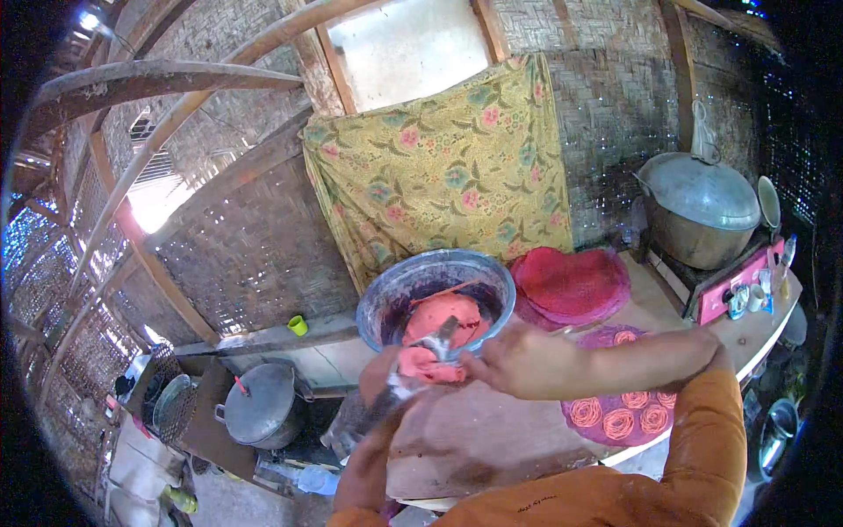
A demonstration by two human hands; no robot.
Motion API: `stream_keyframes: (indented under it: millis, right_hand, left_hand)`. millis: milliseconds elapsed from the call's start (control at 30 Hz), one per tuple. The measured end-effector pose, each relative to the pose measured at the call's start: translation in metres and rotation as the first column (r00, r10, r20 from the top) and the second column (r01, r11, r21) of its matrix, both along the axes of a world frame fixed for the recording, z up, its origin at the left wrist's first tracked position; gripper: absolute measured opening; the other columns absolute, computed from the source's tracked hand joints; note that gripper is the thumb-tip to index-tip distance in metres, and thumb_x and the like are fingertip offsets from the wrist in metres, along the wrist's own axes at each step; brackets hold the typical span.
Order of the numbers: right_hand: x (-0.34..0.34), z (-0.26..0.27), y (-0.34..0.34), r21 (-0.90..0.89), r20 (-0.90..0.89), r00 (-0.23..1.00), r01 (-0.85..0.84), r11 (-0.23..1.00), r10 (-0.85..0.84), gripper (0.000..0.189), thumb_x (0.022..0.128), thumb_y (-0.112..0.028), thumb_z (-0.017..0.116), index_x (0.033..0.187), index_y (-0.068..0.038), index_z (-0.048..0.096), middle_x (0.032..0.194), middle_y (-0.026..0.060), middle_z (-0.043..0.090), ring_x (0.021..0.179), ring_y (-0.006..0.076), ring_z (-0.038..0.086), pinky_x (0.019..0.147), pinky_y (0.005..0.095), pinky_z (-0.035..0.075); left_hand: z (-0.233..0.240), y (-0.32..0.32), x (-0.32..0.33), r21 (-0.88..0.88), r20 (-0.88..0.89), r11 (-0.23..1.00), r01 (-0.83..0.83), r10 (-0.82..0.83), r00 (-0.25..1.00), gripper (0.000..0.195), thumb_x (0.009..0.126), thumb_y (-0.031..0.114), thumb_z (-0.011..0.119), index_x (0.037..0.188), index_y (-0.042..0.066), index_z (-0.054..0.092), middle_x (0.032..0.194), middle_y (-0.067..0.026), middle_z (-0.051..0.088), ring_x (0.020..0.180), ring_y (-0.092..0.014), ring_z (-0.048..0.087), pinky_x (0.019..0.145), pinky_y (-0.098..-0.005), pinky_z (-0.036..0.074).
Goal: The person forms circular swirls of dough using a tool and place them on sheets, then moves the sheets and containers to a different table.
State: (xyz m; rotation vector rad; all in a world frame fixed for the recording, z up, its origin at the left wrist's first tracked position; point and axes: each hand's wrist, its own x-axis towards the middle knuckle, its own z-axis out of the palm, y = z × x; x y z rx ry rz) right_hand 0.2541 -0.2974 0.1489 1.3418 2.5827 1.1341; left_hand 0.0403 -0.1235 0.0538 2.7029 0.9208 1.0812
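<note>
My left hand (380,377) grips a blurred grey-and-white tool, perhaps a dough press, at the near rim of a large metal basin (370,309). A lump of pink dough (431,369) sits at the tool, and my right hand (527,362) has its curled fingers against the dough's right edge. What lies inside those fingers is hidden. More pink dough (441,315) fills part of the basin, with a thin stick resting above it. Right of my forearm, several coiled pink noodle rounds (618,423) lie on a round purple mesh mat (571,421), partly covered by the arm.
Stacked red-pink mesh mats (573,286) lie beside the basin on the wooden table (474,441). A large lidded pot (701,204) stands at back right. To the left are another lidded pot (260,405) and a small green cup (298,325) on a ledge. Floral cloth (441,171) hangs behind.
</note>
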Motion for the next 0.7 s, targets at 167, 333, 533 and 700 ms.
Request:
stream_keyframes:
  millis: [167,333,533,700]
  right_hand:
    - [0.008,0.03,-0.002,-0.123,-0.448,0.886,0.073,0.99,-0.121,0.041,0.079,-0.008,0.053,0.119,-0.009,0.056,0.074,0.0067,0.061,0.066,0.0275,0.064,0.052,0.0389,0.05]
    - [-0.033,-0.073,0.069,0.008,-0.958,0.279,-0.225,0.974,0.072,0.053,0.08,0.001,0.051,0.132,-0.007,0.044,0.09,0.0184,0.057,0.084,0.0385,0.057,0.073,0.0444,0.047]
    - [-0.024,-0.074,0.05,-0.321,-0.944,0.228,-0.447,0.835,-0.241,0.041,0.089,-0.005,0.048,0.13,-0.005,0.045,0.102,0.0216,0.06,0.086,0.0283,0.059,0.077,0.0355,0.046]
    - [-0.012,-0.096,0.092,-0.044,-0.989,0.146,-0.353,0.935,0.008,0.038,0.091,-0.004,0.046,0.129,-0.004,0.047,0.092,0.0214,0.061,0.08,0.0253,0.06,0.071,0.0353,0.047]
  left_hand:
    - [-0.026,0.038,-0.037,-0.256,0.5,0.951,0.172,-0.022,0.866,0.019,0.074,0.016,0.065,0.087,0.005,0.058,0.081,-0.0058,0.06,0.074,-0.021,0.059,0.07,-0.0299,0.048]
    - [0.026,0.004,0.023,0.399,0.069,0.863,-0.309,0.307,0.949,0.018,0.072,0.021,0.066,0.082,0.007,0.059,0.08,-0.0102,0.06,0.074,-0.027,0.059,0.064,-0.0359,0.048]
    - [-0.013,0.04,-0.031,-0.222,0.725,0.954,0.204,0.022,0.689,0.023,0.071,0.019,0.069,0.088,0.006,0.06,0.083,-0.0074,0.06,0.076,-0.021,0.06,0.067,-0.0319,0.048]
    - [0.003,0.051,-0.008,-0.14,0.61,0.988,0.068,0.032,0.792,0.026,0.072,0.017,0.069,0.092,0.005,0.06,0.086,-0.0069,0.061,0.078,-0.019,0.059,0.069,-0.0302,0.048]
